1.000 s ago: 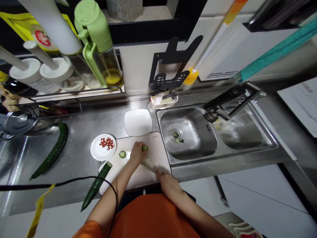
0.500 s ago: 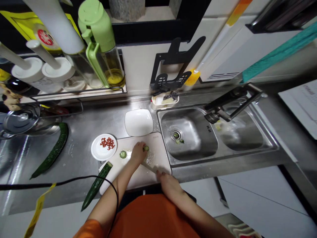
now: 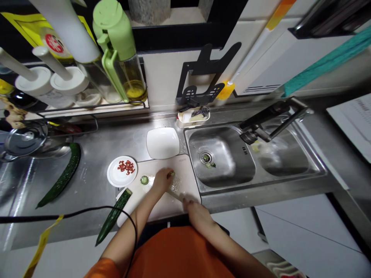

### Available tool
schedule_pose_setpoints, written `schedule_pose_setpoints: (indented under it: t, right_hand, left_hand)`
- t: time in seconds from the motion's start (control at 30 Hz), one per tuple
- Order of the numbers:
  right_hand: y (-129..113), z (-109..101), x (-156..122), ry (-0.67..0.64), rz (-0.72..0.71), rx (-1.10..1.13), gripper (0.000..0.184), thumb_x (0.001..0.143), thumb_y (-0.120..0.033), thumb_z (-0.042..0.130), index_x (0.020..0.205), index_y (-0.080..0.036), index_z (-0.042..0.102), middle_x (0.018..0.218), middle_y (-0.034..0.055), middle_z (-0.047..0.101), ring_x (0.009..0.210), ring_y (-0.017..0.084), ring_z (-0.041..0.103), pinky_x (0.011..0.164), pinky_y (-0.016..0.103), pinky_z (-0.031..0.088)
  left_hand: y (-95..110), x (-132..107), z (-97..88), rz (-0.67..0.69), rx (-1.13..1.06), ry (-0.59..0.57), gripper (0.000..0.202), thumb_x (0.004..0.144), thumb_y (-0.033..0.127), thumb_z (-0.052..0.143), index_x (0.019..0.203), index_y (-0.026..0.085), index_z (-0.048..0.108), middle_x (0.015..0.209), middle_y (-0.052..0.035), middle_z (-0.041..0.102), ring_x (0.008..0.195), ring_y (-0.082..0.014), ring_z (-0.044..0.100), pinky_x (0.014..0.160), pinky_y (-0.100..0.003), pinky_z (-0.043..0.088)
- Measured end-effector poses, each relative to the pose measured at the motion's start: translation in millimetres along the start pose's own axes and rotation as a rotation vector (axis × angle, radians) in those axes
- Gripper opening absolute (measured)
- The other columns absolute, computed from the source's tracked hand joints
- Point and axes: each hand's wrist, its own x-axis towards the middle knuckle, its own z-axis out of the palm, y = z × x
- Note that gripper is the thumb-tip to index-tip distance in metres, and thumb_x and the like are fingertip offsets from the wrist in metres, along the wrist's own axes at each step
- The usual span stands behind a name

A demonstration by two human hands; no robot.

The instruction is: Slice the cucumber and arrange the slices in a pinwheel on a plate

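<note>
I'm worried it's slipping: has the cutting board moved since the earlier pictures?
No, not visibly: the cutting board keeps the same place beside the sink.

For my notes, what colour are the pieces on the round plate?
The pieces are reddish; head view.

The head camera looks forward and down over the counter.

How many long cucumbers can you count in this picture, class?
2: a curved cucumber on the counter at far left, and a cut cucumber across the left edge of the cutting board.
</note>
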Motion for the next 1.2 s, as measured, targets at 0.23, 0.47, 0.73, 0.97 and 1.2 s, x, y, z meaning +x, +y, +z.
schedule_pose_setpoints:
  t: [0.23,0.47,0.73,0.97,1.2]
  right_hand:
    - [0.8,-2.6,1.9,-0.031,-0.007,0.026,0.052,0.083,0.002,0.028,0.125,-0.017,0.051,0.105,0.0126,0.066,0.096,0.025,0.065,0.074,0.031,0.05]
    - [-1.5,-6.4,2.0,-0.02,-0.019,0.014,0.055,0.081,0.003,0.031,0.128,-0.017,0.049,0.107,0.013,0.066,0.098,0.025,0.064,0.075,0.031,0.048]
    - [-1.6,-6.3,4.0,-0.028,-0.016,0.012,0.06,0.081,0.003,0.031,0.135,-0.019,0.044,0.107,0.0127,0.065,0.098,0.023,0.064,0.075,0.029,0.047]
    - [-0.7,-6.3,-0.1,-0.057,-0.038,0.017,0.058,0.075,0.003,0.033,0.127,-0.018,0.05,0.107,0.0121,0.065,0.1,0.023,0.063,0.074,0.029,0.045]
    - [-18.6,-10.5,1.5,0.015,-0.019,-0.018,0.053,0.079,0.002,0.031,0.123,-0.018,0.05,0.104,0.0117,0.066,0.094,0.023,0.065,0.071,0.029,0.047]
  left_hand:
    - [-25.7,-28.0,-17.7,-0.111,-0.12,0.138,0.016,0.076,0.024,0.06,0.09,0.018,0.066,0.066,0.0025,0.062,0.06,-0.0103,0.054,0.06,-0.021,0.04]
    - [-54.5,-56.9,-26.8,-0.116,-0.186,0.128,0.02,0.079,0.021,0.054,0.092,0.022,0.069,0.082,-0.0005,0.071,0.074,-0.0128,0.063,0.071,-0.023,0.047]
    - [-62.1,-63.8,-21.3,-0.104,-0.034,0.205,0.022,0.077,0.014,0.052,0.091,0.021,0.068,0.085,-0.0023,0.069,0.08,-0.0148,0.062,0.076,-0.026,0.046]
    - [-65.8,-65.3,-10.9,-0.135,0.044,0.394,0.011,0.074,0.016,0.056,0.074,0.019,0.067,0.077,-0.0037,0.062,0.075,-0.0154,0.059,0.074,-0.026,0.045]
    - [-69.3,-65.8,-5.5,-0.107,0.014,0.442,0.016,0.074,0.014,0.054,0.07,0.019,0.068,0.08,-0.0048,0.062,0.079,-0.0163,0.06,0.08,-0.028,0.047]
